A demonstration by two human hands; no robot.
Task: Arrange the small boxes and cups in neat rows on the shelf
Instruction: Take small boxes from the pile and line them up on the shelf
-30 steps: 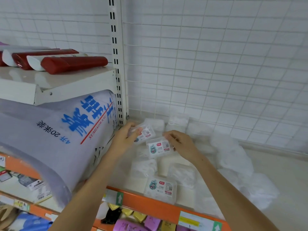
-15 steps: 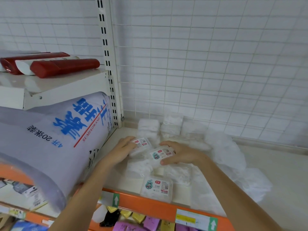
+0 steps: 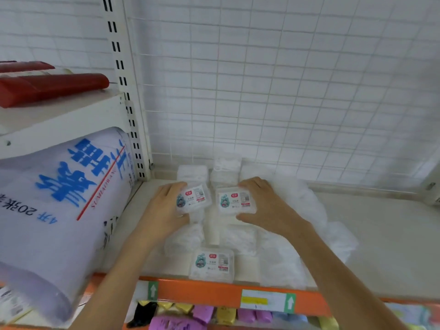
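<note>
From the head camera, both hands work at the back left of a cream shelf (image 3: 381,234) with an orange front edge (image 3: 214,294). The left hand (image 3: 164,210) holds a small clear labelled box (image 3: 194,201), fingers curled over its far edge and thumb at its near side; the box sits tilted on white wrapped packs. The right hand (image 3: 266,203) holds a second clear labelled box (image 3: 234,202) just beside the first, fingers curved along its far edge and thumb pressed against its near right corner. The two boxes lie side by side, a narrow gap between them. A third labelled box (image 3: 212,263) lies near the shelf's front edge, apart from both hands. More white wrapped packs (image 3: 226,167) stand against the wire grid back panel (image 3: 285,91), and loose white plastic wrapping (image 3: 309,210) spreads to the right of the hands. To the left, a large roll of paper with blue lettering (image 3: 59,198) lies under a white upper shelf (image 3: 62,120) carrying red tubes (image 3: 52,88). Coloured packets (image 3: 202,315) show on the level below.
</note>
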